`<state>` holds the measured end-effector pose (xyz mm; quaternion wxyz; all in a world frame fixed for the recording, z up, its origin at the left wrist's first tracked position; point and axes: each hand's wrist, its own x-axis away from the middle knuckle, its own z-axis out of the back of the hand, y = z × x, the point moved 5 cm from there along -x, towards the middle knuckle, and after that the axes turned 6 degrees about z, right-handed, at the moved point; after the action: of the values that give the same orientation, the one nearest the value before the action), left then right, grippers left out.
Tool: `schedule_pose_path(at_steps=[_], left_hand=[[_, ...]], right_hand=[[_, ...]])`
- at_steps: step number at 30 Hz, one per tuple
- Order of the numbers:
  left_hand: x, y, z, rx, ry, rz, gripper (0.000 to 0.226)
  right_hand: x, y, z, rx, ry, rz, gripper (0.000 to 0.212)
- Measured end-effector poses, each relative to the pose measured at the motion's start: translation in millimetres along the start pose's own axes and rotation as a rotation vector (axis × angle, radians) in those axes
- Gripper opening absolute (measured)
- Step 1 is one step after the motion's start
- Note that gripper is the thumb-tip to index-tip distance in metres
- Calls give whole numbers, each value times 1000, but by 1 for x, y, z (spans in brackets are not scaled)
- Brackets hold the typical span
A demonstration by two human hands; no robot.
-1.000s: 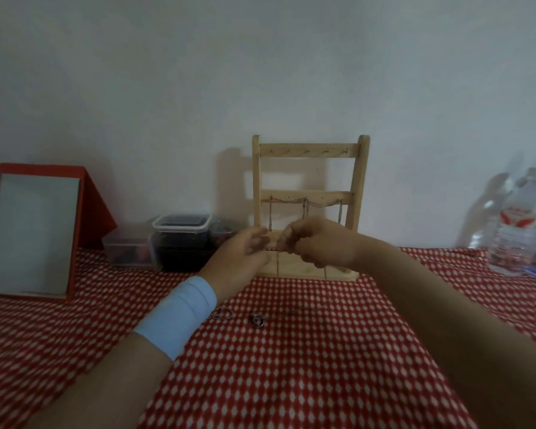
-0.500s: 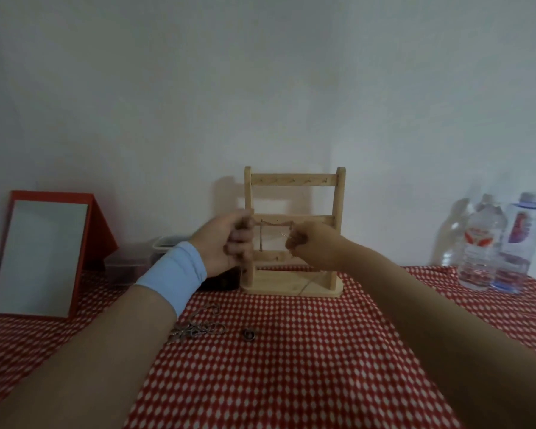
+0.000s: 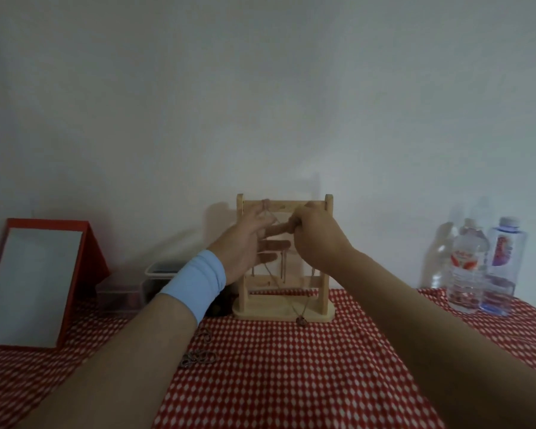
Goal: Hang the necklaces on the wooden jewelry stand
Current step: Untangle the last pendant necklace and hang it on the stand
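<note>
desk (image 3: 291, 382): red-white checked cloth | far edge, left to right: red-framed board (image 3: 37, 280), plastic boxes (image 3: 155, 277), wooden jewelry stand (image 3: 260, 312), water bottles (image 3: 468, 274) | left of centre: heaped chains (image 3: 198, 357)

We see the wooden jewelry stand (image 3: 260, 314) at the back middle of the surface (image 3: 291, 382), against the wall. Left of it sit containers (image 3: 158, 274), then a propped board (image 3: 31, 283); bottles (image 3: 489, 267) stand far right. A necklace (image 3: 300, 320) hangs from our left hand (image 3: 245, 243) and right hand (image 3: 316, 239) before the stand. A loose chain (image 3: 198, 357) lies nearer us.
</note>
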<state>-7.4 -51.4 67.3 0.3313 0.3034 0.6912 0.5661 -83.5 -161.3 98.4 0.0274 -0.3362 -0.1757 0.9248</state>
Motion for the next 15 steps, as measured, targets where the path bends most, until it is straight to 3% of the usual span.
schedule_pose_path(at_steps=[3, 8, 11, 13, 15], left_hand=[[-4, 8, -8, -249, 52, -39, 58], [-13, 12, -15, -590, 64, -58, 56], [-15, 13, -22, -545, -47, -67, 48], [-17, 18, -22, -517, -29, -102, 45], [-19, 21, -19, -478, -12, -101, 38]], right_hand=[[-5, 4, 7, 51, 37, 24, 28], [-1, 17, 16, -119, 178, -47, 15], [-2, 25, 13, -533, 128, -197, 32], [0, 29, 9, -824, 36, -304, 44], [1, 34, 8, -964, -25, -333, 46]])
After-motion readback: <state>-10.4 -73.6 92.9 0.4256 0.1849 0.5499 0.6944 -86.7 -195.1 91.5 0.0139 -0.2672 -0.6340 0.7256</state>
